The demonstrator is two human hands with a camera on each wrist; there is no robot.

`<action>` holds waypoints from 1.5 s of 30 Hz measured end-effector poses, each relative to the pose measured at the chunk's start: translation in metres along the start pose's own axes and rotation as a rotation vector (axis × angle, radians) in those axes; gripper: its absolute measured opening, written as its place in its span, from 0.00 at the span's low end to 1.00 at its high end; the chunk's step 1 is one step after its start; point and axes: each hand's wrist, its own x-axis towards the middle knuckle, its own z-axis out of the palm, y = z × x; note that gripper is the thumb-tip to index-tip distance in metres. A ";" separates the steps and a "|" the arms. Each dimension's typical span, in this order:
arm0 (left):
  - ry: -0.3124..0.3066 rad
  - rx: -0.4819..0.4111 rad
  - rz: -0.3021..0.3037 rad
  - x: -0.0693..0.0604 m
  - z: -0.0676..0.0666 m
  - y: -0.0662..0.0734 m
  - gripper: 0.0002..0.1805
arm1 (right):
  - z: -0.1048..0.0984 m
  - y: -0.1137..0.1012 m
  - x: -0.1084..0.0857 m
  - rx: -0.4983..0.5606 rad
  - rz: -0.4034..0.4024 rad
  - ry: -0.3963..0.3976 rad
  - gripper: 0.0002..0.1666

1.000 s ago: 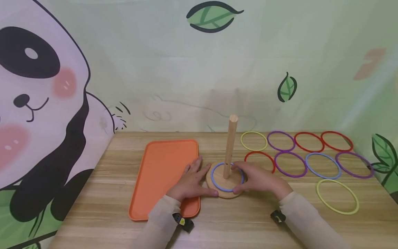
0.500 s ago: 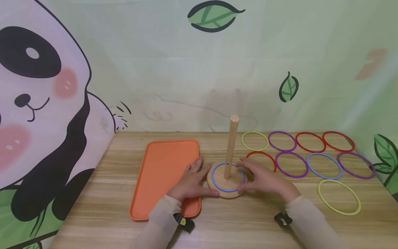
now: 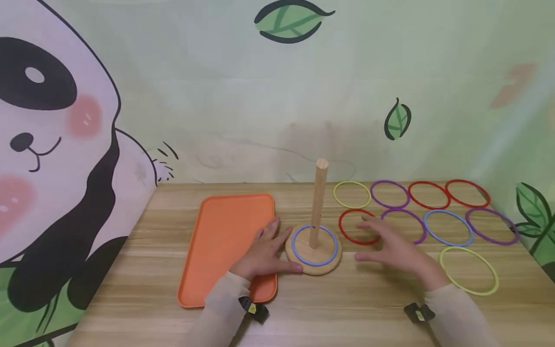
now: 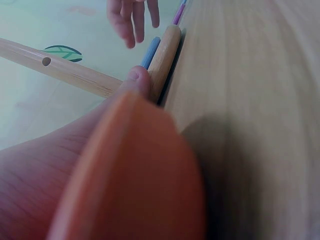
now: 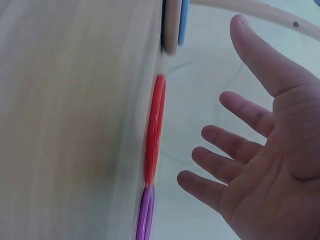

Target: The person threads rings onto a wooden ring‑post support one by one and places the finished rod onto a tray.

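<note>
Red and thin, that round plastic ring (image 5: 153,130) might skid if the spread right hand (image 3: 398,248) brushes it, the left hand (image 3: 262,255) spread against the pale round wooden base (image 3: 304,251).

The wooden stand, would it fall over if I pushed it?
Probably not with a gentle low push: its round base sits wide and flat. Pushing high on the tall peg might tip it more easily. The blue ring lying on the base would likely ride along.

The left hand (image 4: 50,162) has its thumb against the base (image 4: 165,62), where the blue ring (image 4: 151,51) lies; the right hand (image 4: 137,17) shows beyond, the tray (image 4: 145,175) (blurred) up close.
</note>
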 end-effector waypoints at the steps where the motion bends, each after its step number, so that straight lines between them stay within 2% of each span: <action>1: 0.001 0.000 0.002 0.001 0.000 0.000 0.62 | -0.003 0.001 -0.004 0.000 0.016 0.004 0.45; 4: -0.001 0.004 0.005 0.002 0.001 0.000 0.63 | -0.015 0.006 -0.016 0.002 0.054 0.029 0.44; 9: -0.003 0.008 0.019 0.005 0.000 0.003 0.62 | -0.034 0.021 -0.045 -0.003 0.080 0.117 0.44; 13: -0.004 0.017 0.040 0.005 -0.001 0.005 0.61 | -0.049 0.037 -0.073 -0.062 0.132 0.190 0.42; 20: -0.010 0.011 0.035 0.000 0.002 0.003 0.62 | -0.070 0.065 -0.122 -0.035 0.247 0.247 0.43; 23: -0.004 -0.001 0.032 -0.002 0.002 0.002 0.62 | -0.076 0.076 -0.135 -0.026 0.264 0.262 0.42; 29: 0.009 -0.003 0.038 0.000 0.000 0.000 0.62 | -0.081 0.091 -0.146 -0.021 0.263 0.238 0.43; 36: 0.008 0.010 0.047 0.004 -0.002 0.000 0.62 | -0.088 0.103 -0.153 0.066 0.329 0.168 0.43; 45: 0.009 0.015 0.036 0.006 -0.001 -0.002 0.62 | -0.097 0.108 -0.162 -0.072 0.392 0.086 0.26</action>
